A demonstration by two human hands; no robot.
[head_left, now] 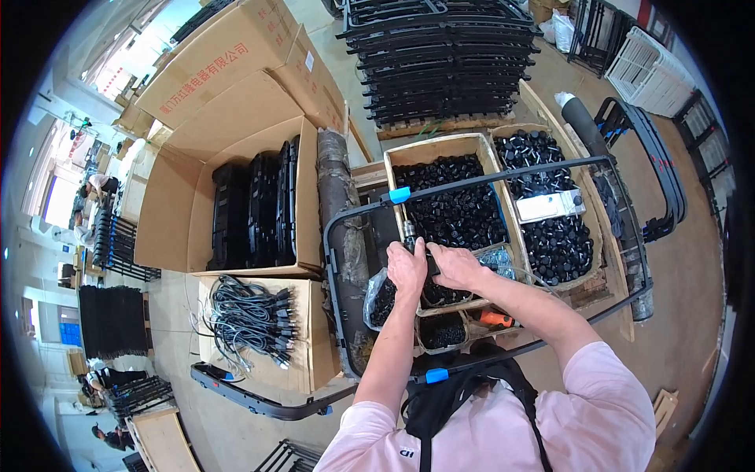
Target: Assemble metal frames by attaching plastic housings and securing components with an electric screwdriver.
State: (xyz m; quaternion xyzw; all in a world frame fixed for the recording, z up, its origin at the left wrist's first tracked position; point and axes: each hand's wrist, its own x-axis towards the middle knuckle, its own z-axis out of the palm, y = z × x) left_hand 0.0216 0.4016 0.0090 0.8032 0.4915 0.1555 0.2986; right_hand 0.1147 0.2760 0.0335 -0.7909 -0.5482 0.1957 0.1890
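A dark power screwdriver (409, 230) points away from me, its tip close to the near side of a black tubular frame (511, 175). My left hand (406, 269) is closed around its front part, just behind the chuck. Against the left, my right hand (456, 266) is closed at the tool's dark body, much of which the hands hide. The rounded frame lies across the wooden bins and surrounds both hands. One blue clip (400, 195) sits on its far bar, another blue clip (436, 376) on the bar nearest me.
Wooden bins hold black round caps (452, 204) and black knobs with bolts (543, 248). A small white box (549, 206) rests on the knobs. At left stand a large carton (177, 212) of black parts and bundled cables (252, 318). Stacked black frames (440, 71) rise behind.
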